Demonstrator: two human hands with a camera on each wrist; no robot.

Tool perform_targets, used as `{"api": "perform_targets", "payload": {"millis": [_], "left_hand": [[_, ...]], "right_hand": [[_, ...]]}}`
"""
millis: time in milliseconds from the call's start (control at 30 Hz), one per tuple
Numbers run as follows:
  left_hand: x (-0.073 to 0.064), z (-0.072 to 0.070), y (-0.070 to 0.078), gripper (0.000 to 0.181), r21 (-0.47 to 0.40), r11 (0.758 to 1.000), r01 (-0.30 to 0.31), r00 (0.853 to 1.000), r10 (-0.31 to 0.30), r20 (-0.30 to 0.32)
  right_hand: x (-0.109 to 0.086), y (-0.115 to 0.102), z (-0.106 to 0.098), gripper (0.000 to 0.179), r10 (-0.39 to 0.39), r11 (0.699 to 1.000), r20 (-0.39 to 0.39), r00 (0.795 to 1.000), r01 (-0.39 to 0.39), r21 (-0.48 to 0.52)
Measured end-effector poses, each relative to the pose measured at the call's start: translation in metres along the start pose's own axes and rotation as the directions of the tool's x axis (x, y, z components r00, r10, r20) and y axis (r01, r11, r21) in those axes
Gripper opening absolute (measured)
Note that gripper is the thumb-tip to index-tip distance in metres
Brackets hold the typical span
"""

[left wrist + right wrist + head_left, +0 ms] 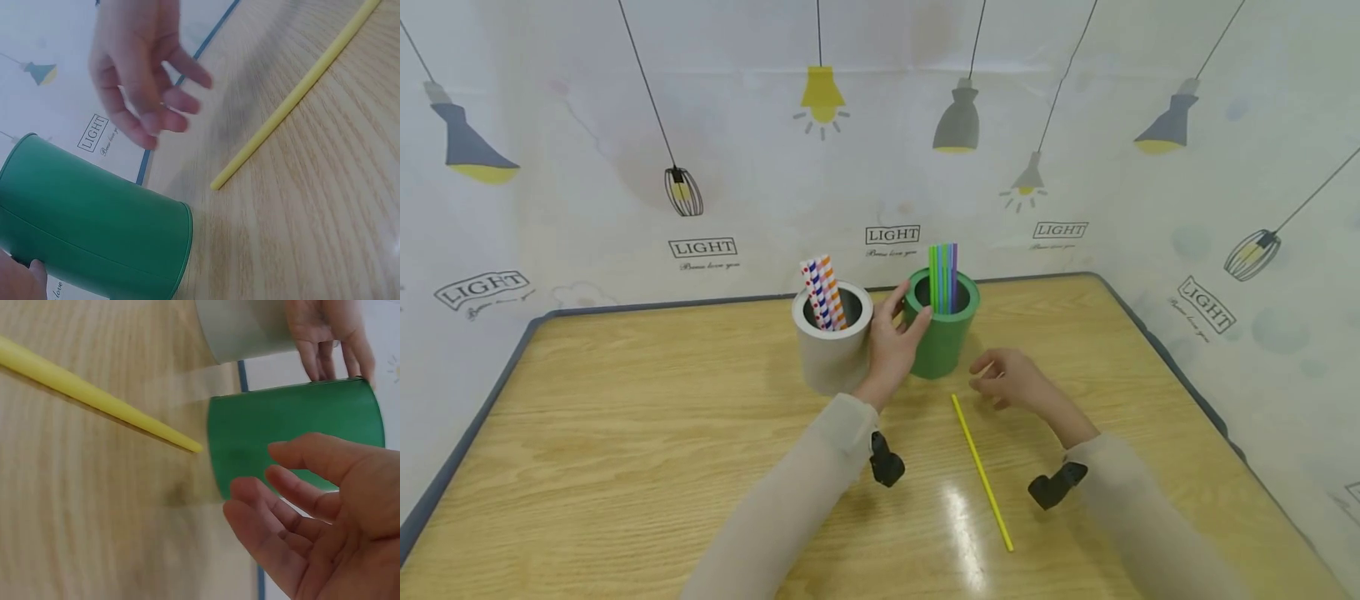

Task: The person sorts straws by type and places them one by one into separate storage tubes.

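A green cup (pixel 942 346) stands upright with several green, blue and purple straws (pixel 943 279) leaning inside. My left hand (pixel 891 346) holds its left side, the thumb on the front near the rim and the fingers toward the back. Close on the left is a white cup (pixel 835 358) containing several patterned straws (pixel 824 292). Right of the green cup, my right hand (pixel 1011 379) hovers over the table with fingers loosely bent and nothing in them. Below it lies a yellow straw (pixel 981 471), its far end pointing toward the green cup's base (pixel 222 450).
The wooden table (pixel 625 433) has a dark edge at the back and sides. A pale wall covering (pixel 760 167) printed with lamps rises behind it and along both sides. Black wrist cameras (pixel 886 460) sit on both sleeves.
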State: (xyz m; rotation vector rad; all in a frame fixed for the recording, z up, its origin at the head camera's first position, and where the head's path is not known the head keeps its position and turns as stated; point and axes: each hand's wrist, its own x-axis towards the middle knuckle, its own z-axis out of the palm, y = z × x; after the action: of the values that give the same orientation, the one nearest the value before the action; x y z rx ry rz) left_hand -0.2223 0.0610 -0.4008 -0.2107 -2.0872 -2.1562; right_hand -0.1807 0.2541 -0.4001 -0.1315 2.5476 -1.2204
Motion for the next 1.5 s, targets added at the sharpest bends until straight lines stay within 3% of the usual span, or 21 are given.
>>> {"api": "perform_targets", "payload": {"millis": [167,433,867,1133,1500], "left_hand": [[0.001,-0.001,0.0,0.056,-0.012,1.0,-0.009,1.0,0.009,0.004],[0.0,-0.001,0.001,0.055,0.005,1.0,-0.007,1.0,0.007,-0.002],[0.0,-0.001,0.002,0.055,0.014,1.0,0.009,1.0,-0.009,-0.015],[0.001,0.001,0.001,0.055,0.004,1.0,-0.02,1.0,0.02,-0.022],[0.0,0.001,0.001,0.055,-0.015,1.0,0.006,1.0,-0.007,-0.012]], "right_hand": [[-0.001,0.011,0.018,0.023,0.041,0.999,0.031,0.999,-0.042,0.011],[-0.005,0.018,0.039,0.03,0.06,0.988,0.047,0.997,-0.066,0.14],[-0.003,0.013,0.049,0.036,0.177,0.981,-0.006,0.984,-0.176,0.08],[-0.005,0.004,0.048,0.034,0.195,0.977,0.005,0.981,-0.194,0.083],[-0.004,0.005,0.051,0.029,0.229,0.973,-0.03,0.973,-0.228,0.02]]}}
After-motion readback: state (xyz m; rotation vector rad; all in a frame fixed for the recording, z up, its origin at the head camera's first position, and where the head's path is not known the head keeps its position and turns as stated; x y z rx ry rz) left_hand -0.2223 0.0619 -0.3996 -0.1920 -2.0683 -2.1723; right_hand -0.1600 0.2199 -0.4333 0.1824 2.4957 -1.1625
